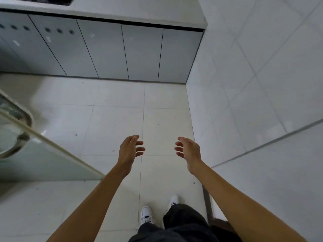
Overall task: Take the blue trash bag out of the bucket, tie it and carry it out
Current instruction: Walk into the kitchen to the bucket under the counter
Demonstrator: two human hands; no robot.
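My left hand (130,149) and my right hand (187,151) are stretched out in front of me over the white tiled floor, palms facing each other a short gap apart. Both have the fingers spread and hold nothing. Neither a blue trash bag nor a bucket is in view.
Grey cabinet doors (108,51) under a white counter run across the far side. A white tiled wall (253,75) closes the right. At the left edge stands a glass door panel with a metal handle (21,137). My legs and white shoes (147,215) are below.
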